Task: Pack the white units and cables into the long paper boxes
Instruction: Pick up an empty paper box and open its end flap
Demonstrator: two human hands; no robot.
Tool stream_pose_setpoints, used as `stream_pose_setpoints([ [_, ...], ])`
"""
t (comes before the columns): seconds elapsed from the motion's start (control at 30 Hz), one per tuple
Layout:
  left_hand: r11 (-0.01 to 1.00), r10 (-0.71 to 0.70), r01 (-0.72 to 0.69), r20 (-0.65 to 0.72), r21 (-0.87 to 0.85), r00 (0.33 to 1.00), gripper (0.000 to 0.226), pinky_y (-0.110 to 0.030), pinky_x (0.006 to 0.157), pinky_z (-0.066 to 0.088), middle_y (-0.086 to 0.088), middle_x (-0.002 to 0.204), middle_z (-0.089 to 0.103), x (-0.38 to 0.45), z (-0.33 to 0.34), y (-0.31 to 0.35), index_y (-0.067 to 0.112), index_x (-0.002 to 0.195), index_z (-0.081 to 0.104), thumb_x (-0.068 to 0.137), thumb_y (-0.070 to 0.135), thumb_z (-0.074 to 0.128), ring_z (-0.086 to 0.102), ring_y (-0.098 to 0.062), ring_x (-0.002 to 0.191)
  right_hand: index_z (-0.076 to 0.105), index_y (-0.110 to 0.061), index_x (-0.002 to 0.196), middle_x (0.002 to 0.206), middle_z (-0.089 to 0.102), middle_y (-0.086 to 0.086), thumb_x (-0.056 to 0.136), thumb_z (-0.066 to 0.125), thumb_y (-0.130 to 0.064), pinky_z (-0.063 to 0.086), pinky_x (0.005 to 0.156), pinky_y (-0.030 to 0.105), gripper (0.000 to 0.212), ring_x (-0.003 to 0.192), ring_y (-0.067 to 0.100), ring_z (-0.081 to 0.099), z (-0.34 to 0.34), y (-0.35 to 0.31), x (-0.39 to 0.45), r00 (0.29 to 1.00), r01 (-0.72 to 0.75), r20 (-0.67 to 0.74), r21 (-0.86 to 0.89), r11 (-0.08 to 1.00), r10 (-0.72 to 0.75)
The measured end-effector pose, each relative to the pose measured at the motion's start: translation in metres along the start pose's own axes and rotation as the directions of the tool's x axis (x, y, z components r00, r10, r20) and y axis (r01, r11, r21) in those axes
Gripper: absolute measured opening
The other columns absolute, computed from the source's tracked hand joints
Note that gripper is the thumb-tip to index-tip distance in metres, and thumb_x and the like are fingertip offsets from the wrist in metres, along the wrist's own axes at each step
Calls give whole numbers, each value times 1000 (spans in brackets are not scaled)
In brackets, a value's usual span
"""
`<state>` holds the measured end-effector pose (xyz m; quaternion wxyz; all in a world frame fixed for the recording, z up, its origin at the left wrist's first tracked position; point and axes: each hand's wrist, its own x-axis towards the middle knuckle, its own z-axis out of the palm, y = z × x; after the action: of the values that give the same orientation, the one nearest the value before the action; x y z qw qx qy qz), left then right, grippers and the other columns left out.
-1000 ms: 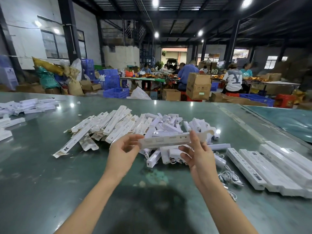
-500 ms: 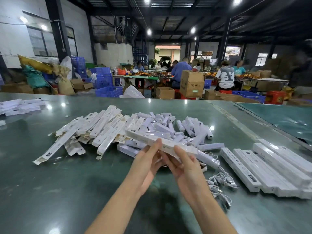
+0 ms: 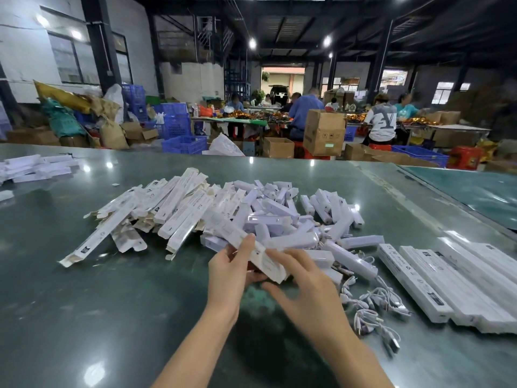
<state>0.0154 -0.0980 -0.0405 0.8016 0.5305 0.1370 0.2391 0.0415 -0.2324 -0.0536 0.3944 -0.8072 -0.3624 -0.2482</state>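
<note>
Closing the box end

Your left hand (image 3: 229, 271) grips the box (image 3: 251, 249); right hand (image 3: 305, 289) loose. Slack hold could spill contents.

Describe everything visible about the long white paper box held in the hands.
The long white paper box is a slim carton with faint grey print. It is lifted off the green table, slanting from upper left down to lower right. The left hand grips its middle, thumb on top; the right hand is spread by its near end. Whether that end is closed cannot be told.
</note>
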Motion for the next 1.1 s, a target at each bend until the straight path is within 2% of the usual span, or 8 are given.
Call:
stream_pose_setpoints([
  [0.13, 998, -34, 43, 183, -47, 982, 37, -27, 62, 57, -12, 93, 76, 0, 1, 2, 10, 100, 73, 89, 42, 58, 72, -18, 79, 66, -25, 116, 103, 69, -18, 84, 74, -14, 42, 78, 5, 35, 95, -7, 61, -3, -3, 0, 977, -187, -31, 330, 925, 209],
  [0.27, 987, -78, 131, 448, -88, 891, 42, -30, 70, 53, -10, 104, 69, 2, -1, 5, 13, 114, 73, 90, 42, 54, 64, -16, 82, 63, -17, 114, 83, 72, 7, 87, 66, -22, 50, 63, 21, 28, 68, 15, 63, -5, -10, 3, 863, -436, 200, 759, 485, 464],
  [0.37, 972, -64, 164, 476, -170, 877, 41, -30, 59, 50, -16, 103, 67, 2, -2, 3, 6, 119, 69, 89, 32, 59, 59, -21, 71, 58, -6, 110, 81, 69, 13, 80, 66, -30, 50, 61, 25, 40, 66, 19, 60, -7, -13, 4, 850, -455, 278, 814, 360, 447],
  [0.57, 941, -88, 172, 277, -292, 957, 46, -30, 72, 60, -21, 108, 71, 7, -5, 3, -4, 121, 60, 82, 21, 63, 70, -24, 85, 53, -17, 98, 93, 69, 8, 87, 68, -7, 53, 76, 42, 21, 78, 33, 65, 6, -14, -1, 882, -389, 103, 710, 587, 460],
  [0.7, 930, -107, 200, 294, -309, 950, 51, -31, 71, 60, -26, 113, 69, 2, -3, 3, -9, 123, 57, 81, 18, 63, 71, -25, 87, 57, -22, 88, 86, 67, -7, 85, 69, -10, 51, 68, 33, 18, 76, 23, 63, 6, -13, -2, 887, -332, -54, 614, 716, 458],
  [0.9, 911, -102, 221, 328, -349, 939, 36, -34, 84, 58, -23, 121, 66, 0, -1, 0, -2, 114, 61, 83, 15, 60, 68, -27, 99, 62, -26, 81, 77, 67, -9, 79, 63, -24, 45, 60, 19, 3, 63, 5, 56, 5, -14, -2, 914, -261, -119, 561, 786, 389],
  [1.0, 926, -75, 199, 361, -320, 930, 36, -37, 91, 54, -18, 123, 67, 1, -3, -1, 5, 119, 57, 84, 13, 58, 67, -29, 105, 64, -27, 78, 72, 64, -1, 82, 65, -19, 45, 58, 36, 9, 58, 17, 50, 3, -12, -2, 911, -289, -86, 563, 774, 403],
  [1.1, 959, -28, 127, 360, -254, 933, 38, -37, 91, 56, -12, 121, 69, 2, -6, 1, 11, 120, 58, 82, 13, 59, 69, -27, 105, 64, -24, 76, 59, 54, -2, 84, 66, -9, 40, 54, 24, 17, 55, 12, 45, 2, -7, -1, 899, -363, -14, 538, 761, 439],
])
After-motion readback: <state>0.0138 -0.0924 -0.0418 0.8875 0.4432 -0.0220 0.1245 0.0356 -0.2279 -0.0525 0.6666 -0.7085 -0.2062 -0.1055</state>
